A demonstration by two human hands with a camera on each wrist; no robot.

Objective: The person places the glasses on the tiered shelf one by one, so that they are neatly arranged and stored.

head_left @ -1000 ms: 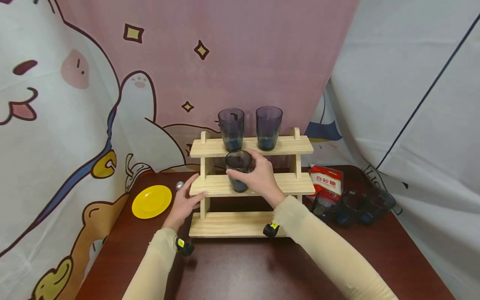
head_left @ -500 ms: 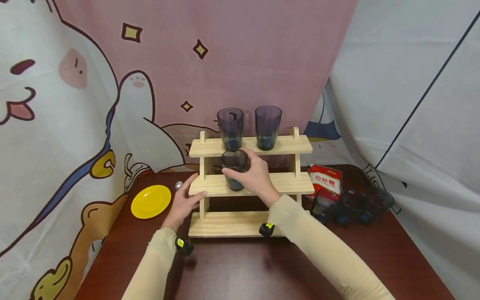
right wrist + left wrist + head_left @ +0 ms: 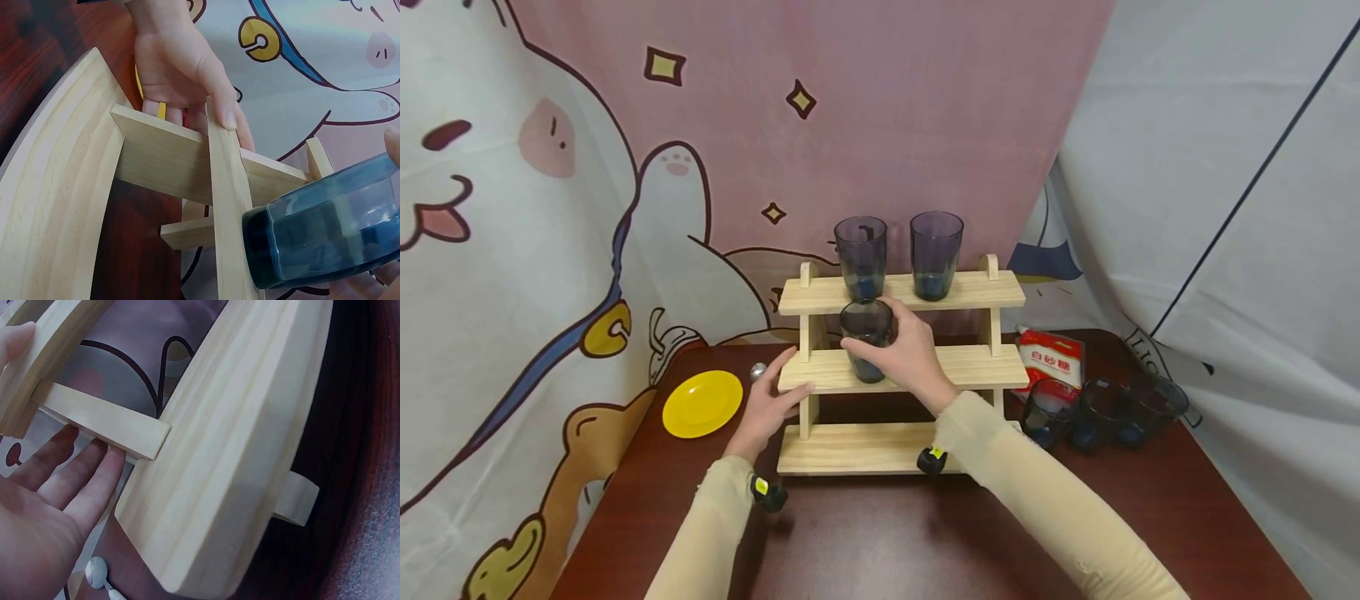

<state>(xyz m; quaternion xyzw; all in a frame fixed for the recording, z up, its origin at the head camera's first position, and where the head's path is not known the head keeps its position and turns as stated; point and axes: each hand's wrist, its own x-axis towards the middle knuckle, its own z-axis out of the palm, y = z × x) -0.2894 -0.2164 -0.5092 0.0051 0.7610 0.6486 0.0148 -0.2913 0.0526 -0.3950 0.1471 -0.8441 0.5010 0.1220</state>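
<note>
My right hand (image 3: 912,350) holds a dark tinted glass tumbler (image 3: 867,323) between thumb and fingers, upright at the middle tier of a three-tier wooden display shelf (image 3: 865,450). In the right wrist view the tumbler's base (image 3: 259,250) meets the edge of the shelf board. My left hand (image 3: 763,412) grips the left end of that same tier, thumb over the board. Its other fingers lie along the side upright in the left wrist view, where part of the hand (image 3: 37,537) shows. Two more tumblers stand on the top tier, a left one (image 3: 861,258) and a right one (image 3: 936,257).
A yellow plate (image 3: 702,404) lies on the dark red table (image 3: 880,542) left of the shelf, with a spoon (image 3: 97,573) close by. On the right are three dark tumblers (image 3: 1101,415) beside a red-and-white sugar packet (image 3: 1051,360). Printed cloth (image 3: 925,125) hangs behind.
My right hand has shifted the tumbler slightly left along the middle tier, mostly in the first half second. The left hand keeps its place on the shelf end.
</note>
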